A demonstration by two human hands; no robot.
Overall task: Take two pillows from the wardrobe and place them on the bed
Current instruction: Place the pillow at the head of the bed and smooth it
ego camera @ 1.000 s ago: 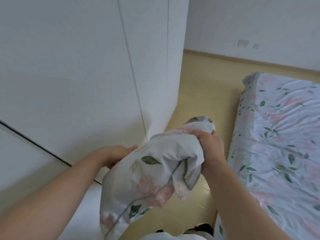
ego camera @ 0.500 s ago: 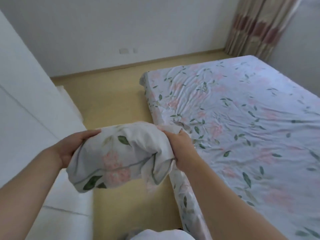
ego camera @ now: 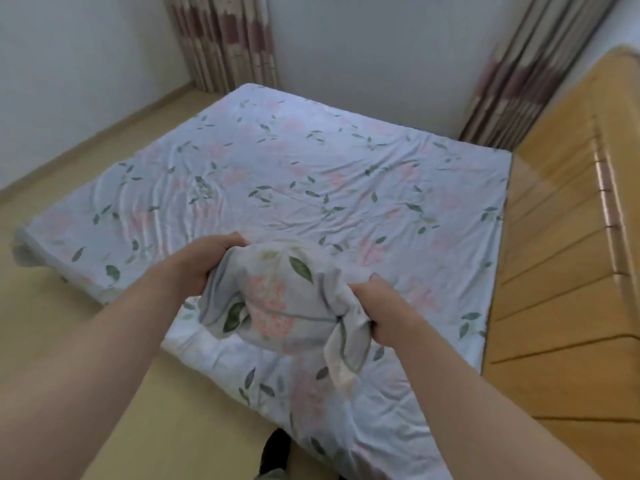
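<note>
A small pillow (ego camera: 277, 299) in a white case with pink flowers and green leaves hangs in the air over the near edge of the bed (ego camera: 311, 174). My left hand (ego camera: 204, 261) grips its left end and my right hand (ego camera: 384, 306) grips its right end, where loose fabric dangles. The bed is a low mattress under a sheet of the same floral pattern, and nothing lies on it. The wardrobe is out of view.
A wooden headboard (ego camera: 568, 258) with slats runs along the bed's right side. Patterned curtains (ego camera: 225, 39) hang at the back left and back right (ego camera: 519, 74). Yellow floor (ego camera: 86, 323) lies to the left of the bed. A dark shoe (ego camera: 275, 452) shows below.
I have turned from the white wardrobe to face the bed. The pillow, held in both hands throughout, has moved from beside the wardrobe to above the mattress edge.
</note>
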